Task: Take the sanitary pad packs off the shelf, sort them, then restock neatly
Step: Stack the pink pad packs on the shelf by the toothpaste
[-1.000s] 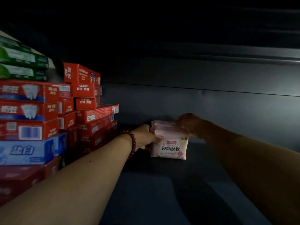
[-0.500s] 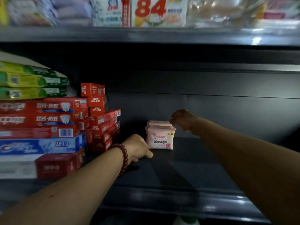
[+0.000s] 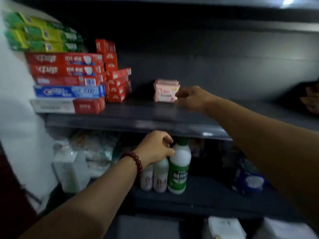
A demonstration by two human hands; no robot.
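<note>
Moved: the left hand (image 3: 155,149) has dropped from the shelf (image 3: 138,123) to the tier below, and the right hand (image 3: 191,98) has slid off the top of the pack (image 3: 165,91) to its right side.

Near: we note left fingers loosely curled, thumb against the green bottle (image 3: 179,169); no grip evident.

Farther: right fingers blurred, loosely bent, just beside the pack; contact unclear. The pack stands upright mid-shelf, apart from the toothpaste boxes (image 3: 69,75).

Risk, we judge: the left knuckles tip the green bottle, or a hasty right grab shoves the pack backward.

Change: both hands have let go, and our view has pulled back.
</note>
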